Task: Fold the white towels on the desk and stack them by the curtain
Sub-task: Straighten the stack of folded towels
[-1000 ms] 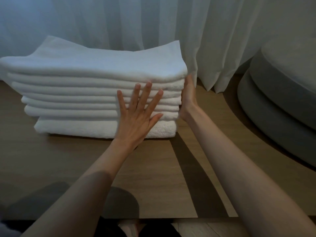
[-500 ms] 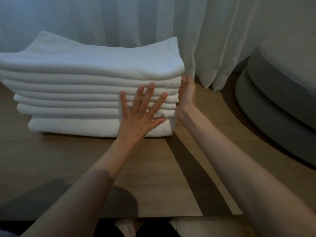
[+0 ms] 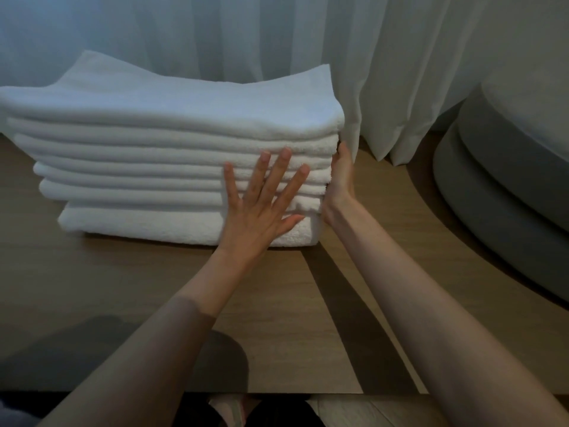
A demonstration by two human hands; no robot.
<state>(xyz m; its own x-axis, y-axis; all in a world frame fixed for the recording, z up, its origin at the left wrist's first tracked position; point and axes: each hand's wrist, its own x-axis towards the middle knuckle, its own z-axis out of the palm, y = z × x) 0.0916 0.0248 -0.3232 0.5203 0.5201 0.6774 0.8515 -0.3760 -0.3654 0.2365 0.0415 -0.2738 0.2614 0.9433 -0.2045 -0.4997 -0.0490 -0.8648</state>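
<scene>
A stack of several folded white towels (image 3: 147,155) stands on the wooden desk (image 3: 92,288), right in front of the sheer white curtain (image 3: 246,32). My left hand (image 3: 261,208) lies flat with spread straight fingers against the stack's front face, near its right end. My right hand (image 3: 340,183) presses flat against the stack's right side, fingers straight and pointing up. The top towel overhangs the lower ones on the right.
A grey round upholstered piece (image 3: 508,180) sits at the right, beyond the desk's curved edge. The desk's near edge runs along the bottom, with the floor and a foot (image 3: 231,408) below it. A dark patch (image 3: 77,349) lies on the desk at lower left.
Both hands stay flat on the stack's right end. My right hand sits a little closer against the side, and the view has shifted slightly.
</scene>
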